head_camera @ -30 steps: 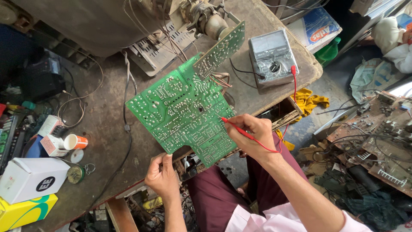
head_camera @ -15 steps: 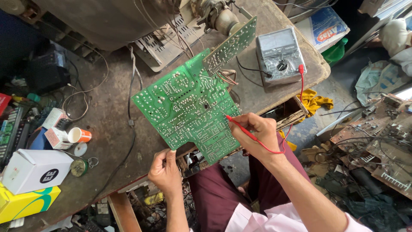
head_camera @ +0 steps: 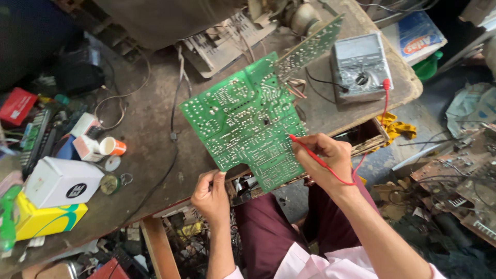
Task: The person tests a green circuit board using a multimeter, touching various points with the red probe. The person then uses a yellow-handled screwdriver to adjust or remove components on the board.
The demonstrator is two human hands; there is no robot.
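Cluttered old wooden workbench (head_camera: pixel 155 155) was the setting, junk and scrap boards all over the floor to the right; the big green circuit board (head_camera: pixel 243 119) lay solder side up near the front edge, tilted so its lower corner hung over the lap, which looked like a way to keep the joints facing up and within easy reach; right hand (head_camera: pixel 325 155) was closed around a red test probe (head_camera: pixel 310 154), pen-style, tip angled down and touching the board's right edge, wrist bent inward with the forearm coming up from the lower right; its red lead (head_camera: pixel 383 103) ran up to the grey analog multimeter (head_camera: pixel 360 67) parked just beyond the board, dial facing up so it could be read at a glance; left hand (head_camera: pixel 211 195) was apart from the right, fingers curled at the bench edge just below the board, seemingly steadying it, though I couldn't tell whether it actually gripped anything; a white box (head_camera: pixel 59 181) and yellow box (head_camera: pixel 46 219) sat off to the left, well clear
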